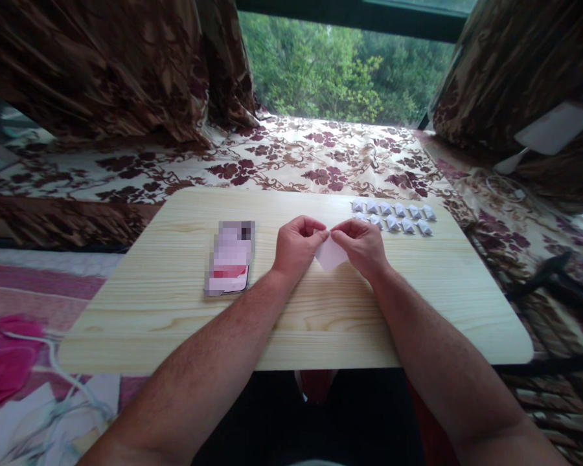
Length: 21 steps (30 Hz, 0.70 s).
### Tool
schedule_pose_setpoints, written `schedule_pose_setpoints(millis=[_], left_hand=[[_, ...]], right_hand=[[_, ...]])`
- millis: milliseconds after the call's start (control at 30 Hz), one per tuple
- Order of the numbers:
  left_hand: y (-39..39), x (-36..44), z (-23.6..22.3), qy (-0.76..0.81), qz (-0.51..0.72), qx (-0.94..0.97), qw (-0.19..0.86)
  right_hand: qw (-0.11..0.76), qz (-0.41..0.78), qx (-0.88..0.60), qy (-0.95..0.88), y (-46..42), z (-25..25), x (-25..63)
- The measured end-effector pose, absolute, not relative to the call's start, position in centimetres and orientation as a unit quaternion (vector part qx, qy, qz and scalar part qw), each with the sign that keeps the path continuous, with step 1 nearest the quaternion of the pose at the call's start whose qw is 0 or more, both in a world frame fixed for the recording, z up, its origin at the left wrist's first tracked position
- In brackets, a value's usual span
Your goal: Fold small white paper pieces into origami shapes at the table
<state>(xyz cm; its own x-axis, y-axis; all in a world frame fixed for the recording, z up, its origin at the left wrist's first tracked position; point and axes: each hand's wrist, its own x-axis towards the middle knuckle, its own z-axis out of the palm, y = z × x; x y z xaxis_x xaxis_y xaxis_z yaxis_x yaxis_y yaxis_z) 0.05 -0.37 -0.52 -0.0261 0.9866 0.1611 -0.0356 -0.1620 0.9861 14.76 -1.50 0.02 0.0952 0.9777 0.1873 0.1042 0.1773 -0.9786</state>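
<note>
Between my two hands is a small white sheet of paper [331, 255], held just above the wooden table with one corner pointing toward me. My left hand [298, 243] pinches its upper left edge between thumb and fingers. On the other side, my right hand [362, 244] pinches the upper right edge, its thumb close to the left one. Beyond my right hand, several small folded white paper pieces [392, 223] lie in two rows; my fingers partly cover the near row's left end.
A phone [230, 257], partly pixelated, lies on the table [165, 310] left of my hands. Floral cloth [320, 155] covers the ledge behind, below a window. A white lamp [554, 128] stands at right. Cables [61, 369] and papers lie at lower left.
</note>
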Motion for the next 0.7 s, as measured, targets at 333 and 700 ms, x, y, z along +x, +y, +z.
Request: schedule_pose_setpoints(millis=[333, 700], left_hand=[[-0.37, 0.03, -0.63, 0.444, 0.557, 0.526, 0.464], [-0.30, -0.02, -0.86, 0.441, 0.550, 0.538, 0.462]], right_hand=[[0.544, 0.412, -0.493, -0.539, -1.58, 0.25, 14.76], [0.520, 0.352, -0.519, -0.580, -1.38, -0.42, 14.83]])
